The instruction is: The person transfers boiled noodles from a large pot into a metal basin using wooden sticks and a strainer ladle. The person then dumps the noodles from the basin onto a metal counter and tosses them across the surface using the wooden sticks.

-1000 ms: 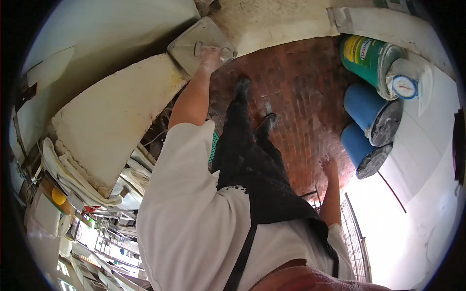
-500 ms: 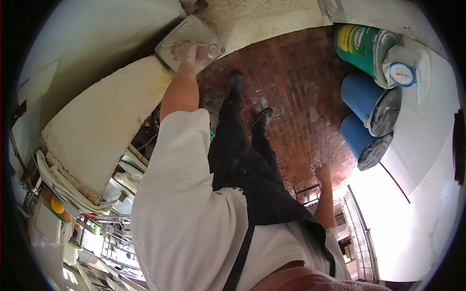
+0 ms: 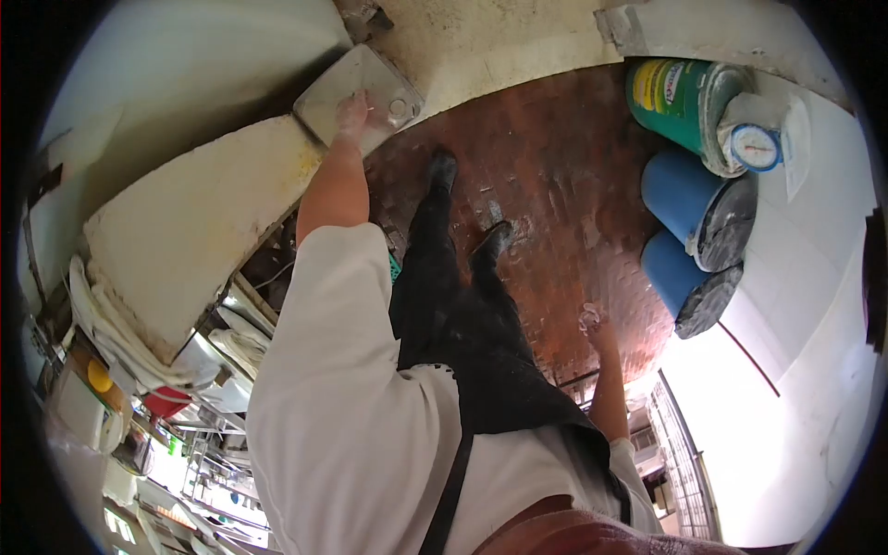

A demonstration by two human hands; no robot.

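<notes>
My left arm stretches forward, and my left hand (image 3: 352, 115) is over a square, shallow, greyish pan or basin (image 3: 328, 91) at the corner of a worn counter. One finger points away from me; the others are hard to make out, and I see nothing held. Contact with the basin cannot be told. A round, drain-like ring (image 3: 398, 108) shows to the right of the fingers. My right hand (image 3: 594, 320) hangs low at my side above the floor. Its fingers are loosely bent and apart, smeared with something pale.
Reddish brick floor (image 3: 555, 176) lies around my dark shoes (image 3: 490, 242). A green drum (image 3: 680, 97), a blue-rimmed dial scale (image 3: 756, 148) and blue barrels (image 3: 683, 190) with dark lids line the right side. The pale counter (image 3: 203, 222) runs along my left. Cloths (image 3: 111, 324) hang beyond it.
My left hand has drawn its spread fingers into a narrower shape over the basin. My right hand has swung slightly forward. The whole view has shifted a little.
</notes>
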